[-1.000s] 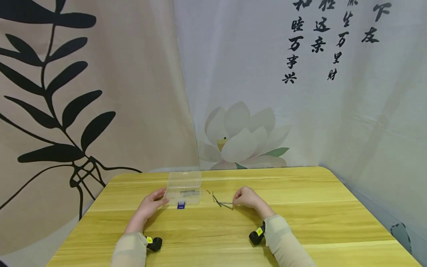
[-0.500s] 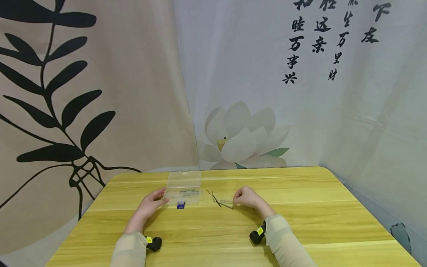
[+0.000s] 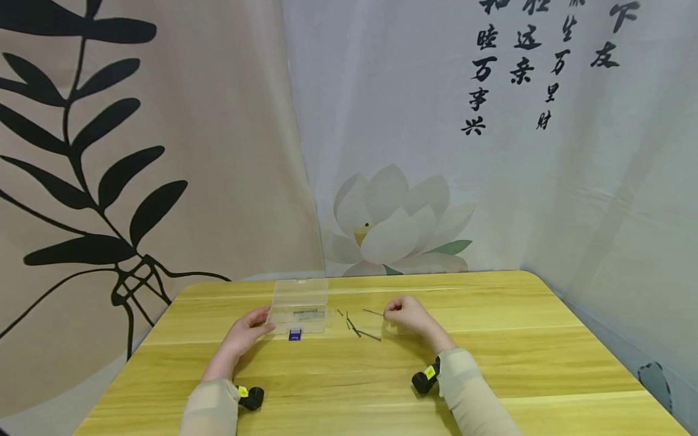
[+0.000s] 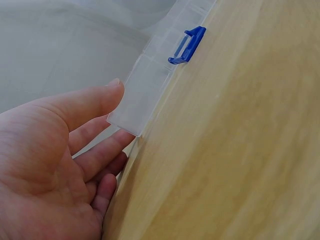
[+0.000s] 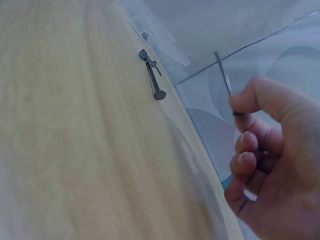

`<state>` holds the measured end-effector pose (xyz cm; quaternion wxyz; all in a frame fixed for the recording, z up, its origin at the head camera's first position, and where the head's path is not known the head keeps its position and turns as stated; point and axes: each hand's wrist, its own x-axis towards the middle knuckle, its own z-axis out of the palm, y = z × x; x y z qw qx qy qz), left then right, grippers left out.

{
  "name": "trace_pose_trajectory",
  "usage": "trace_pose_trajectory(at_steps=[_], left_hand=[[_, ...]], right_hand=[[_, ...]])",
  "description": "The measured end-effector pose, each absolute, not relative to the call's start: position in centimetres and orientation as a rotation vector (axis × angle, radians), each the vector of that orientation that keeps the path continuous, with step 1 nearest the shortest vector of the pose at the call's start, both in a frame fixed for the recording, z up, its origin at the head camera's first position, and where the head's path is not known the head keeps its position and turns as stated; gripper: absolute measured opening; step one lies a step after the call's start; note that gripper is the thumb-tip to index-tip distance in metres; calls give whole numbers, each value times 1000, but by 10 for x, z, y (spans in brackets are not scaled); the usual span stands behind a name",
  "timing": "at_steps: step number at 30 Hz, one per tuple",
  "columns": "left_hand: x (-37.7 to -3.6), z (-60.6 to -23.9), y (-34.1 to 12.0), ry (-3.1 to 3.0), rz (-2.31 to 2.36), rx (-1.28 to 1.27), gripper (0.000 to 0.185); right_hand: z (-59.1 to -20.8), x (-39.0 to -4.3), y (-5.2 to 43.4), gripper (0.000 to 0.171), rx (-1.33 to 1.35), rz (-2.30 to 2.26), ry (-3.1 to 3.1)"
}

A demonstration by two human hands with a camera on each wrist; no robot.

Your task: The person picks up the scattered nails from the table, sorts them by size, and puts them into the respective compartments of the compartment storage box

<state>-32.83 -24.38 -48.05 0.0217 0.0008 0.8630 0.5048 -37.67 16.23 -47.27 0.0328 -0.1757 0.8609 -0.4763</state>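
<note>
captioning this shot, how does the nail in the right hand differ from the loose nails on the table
Support: the held nail is pinched by the right hand, raised off the table, while the loose nails lie on it.
Number: the held nail is single and apart; the loose nails are several, some bunched together.
Shared look: both the held nail and the loose nails are thin and greyish.

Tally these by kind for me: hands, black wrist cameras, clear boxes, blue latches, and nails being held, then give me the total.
Hands (left hand, right hand): 2
Black wrist cameras: 2
Clear box: 1
Blue latch: 1
Held nail: 1
Total: 7
</note>
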Motion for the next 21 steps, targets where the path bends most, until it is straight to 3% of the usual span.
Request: trace_pose_trajectory(at_steps=[21], left_hand=[[-328, -479, -243, 2671, 1580, 6, 59]], right_hand=[[-444, -365, 166, 12, -575, -1758, 2554]])
